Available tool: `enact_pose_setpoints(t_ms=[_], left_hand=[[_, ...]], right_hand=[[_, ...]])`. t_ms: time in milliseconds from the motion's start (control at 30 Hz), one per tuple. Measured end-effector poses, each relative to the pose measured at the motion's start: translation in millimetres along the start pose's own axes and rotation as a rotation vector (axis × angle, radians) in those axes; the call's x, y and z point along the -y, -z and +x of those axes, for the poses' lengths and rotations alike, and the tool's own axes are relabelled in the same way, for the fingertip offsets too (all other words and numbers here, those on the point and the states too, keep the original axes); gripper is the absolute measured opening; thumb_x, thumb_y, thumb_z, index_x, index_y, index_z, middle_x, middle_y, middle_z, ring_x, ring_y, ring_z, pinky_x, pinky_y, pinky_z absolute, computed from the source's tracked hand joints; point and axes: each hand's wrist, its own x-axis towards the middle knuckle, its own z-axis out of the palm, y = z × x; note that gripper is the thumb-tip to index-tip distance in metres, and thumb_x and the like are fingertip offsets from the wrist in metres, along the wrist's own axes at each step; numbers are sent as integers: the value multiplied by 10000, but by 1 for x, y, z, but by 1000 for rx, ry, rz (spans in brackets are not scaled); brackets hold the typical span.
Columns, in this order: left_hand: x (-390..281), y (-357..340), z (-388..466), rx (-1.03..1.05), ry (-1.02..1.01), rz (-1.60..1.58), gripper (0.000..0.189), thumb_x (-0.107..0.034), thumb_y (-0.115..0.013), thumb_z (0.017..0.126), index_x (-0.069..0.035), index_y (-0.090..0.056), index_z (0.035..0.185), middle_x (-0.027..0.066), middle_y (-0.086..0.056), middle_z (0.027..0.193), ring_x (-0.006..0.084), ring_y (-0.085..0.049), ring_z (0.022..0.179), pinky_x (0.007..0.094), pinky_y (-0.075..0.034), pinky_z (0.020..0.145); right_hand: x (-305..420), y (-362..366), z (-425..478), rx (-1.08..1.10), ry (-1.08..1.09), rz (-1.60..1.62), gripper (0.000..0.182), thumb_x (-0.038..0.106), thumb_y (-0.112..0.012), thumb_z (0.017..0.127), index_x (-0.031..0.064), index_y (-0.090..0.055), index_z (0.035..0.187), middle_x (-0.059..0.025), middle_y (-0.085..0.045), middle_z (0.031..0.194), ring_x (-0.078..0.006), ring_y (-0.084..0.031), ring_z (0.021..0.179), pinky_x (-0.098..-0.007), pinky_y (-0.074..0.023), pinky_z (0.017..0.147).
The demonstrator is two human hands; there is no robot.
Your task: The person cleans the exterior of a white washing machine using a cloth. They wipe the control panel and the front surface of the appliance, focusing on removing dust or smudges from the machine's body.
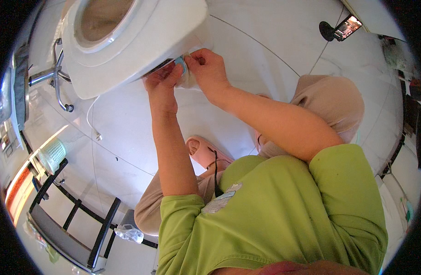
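Observation:
A white plastic appliance [138,65] with a round, brownish opening [102,20] stands at the top of the view. My left hand [165,74] is at its near lower edge, next to a dark slot [162,65]. Its thumb presses on a small light-blue item [181,63]. My right hand [208,67] meets it from the right, its fingertips pinching the edge of a pale, soft-looking piece [189,77] beside the blue item. Both hands partly hide these pieces, so what they are is unclear.
A white power cord with a plug [98,136] trails on the tiled floor. A wheeled chrome base [57,74] stands left. Lower left are a black-framed rack [103,233], a pale basket [53,154] and a clear plastic bag [129,233]. A phone [348,27] on a stand is upper right.

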Motion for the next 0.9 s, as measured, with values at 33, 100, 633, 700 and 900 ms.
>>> enact_pose_setpoints(t_ms=[33, 100, 633, 700, 900], left_hand=[[-1, -2, -1, 0, -10, -14, 308, -18, -604, 743, 42, -543, 1040, 115, -588, 998, 203, -550, 913, 293, -433, 778], [-2, -3, -2, 7, -37, -16, 304, -4, -599, 742, 49, -549, 1037, 117, -589, 1004, 199, -544, 919, 299, -422, 810], [-11, -4, -5, -43, -97, 265, 261, -9, -565, 765, 63, -580, 1015, 97, -596, 986, 168, -529, 893, 274, -380, 844], [-11, -4, -6, -61, -94, 235, 250, 1, -559, 763, 69, -582, 1002, 94, -595, 963, 162, -524, 876, 272, -385, 830], [-7, -4, -4, -51, -109, 177, 218, 11, -551, 760, 77, -592, 963, 80, -595, 913, 143, -519, 825, 263, -401, 787]], right_hand=[[4, 0, 3, 20, -27, -69, 228, 199, -615, 746, -28, -604, 746, -148, -606, 697, -248, -568, 646, -332, -449, 597], [14, 2, 11, 58, -81, -209, 223, 171, -623, 758, -47, -598, 796, -87, -597, 698, -140, -516, 644, -271, -425, 584], [-5, -9, 9, -36, -267, 88, 213, 195, -641, 699, -17, -632, 701, -178, -607, 654, -306, -582, 605, -372, -456, 594], [-3, -10, 3, -52, -245, 184, 218, 199, -645, 699, -17, -631, 719, -180, -611, 673, -295, -583, 611, -371, -454, 592], [-6, -12, 11, -19, -155, 41, 209, 185, -640, 716, -23, -618, 710, -168, -619, 705, -254, -584, 623, -366, -442, 573]])
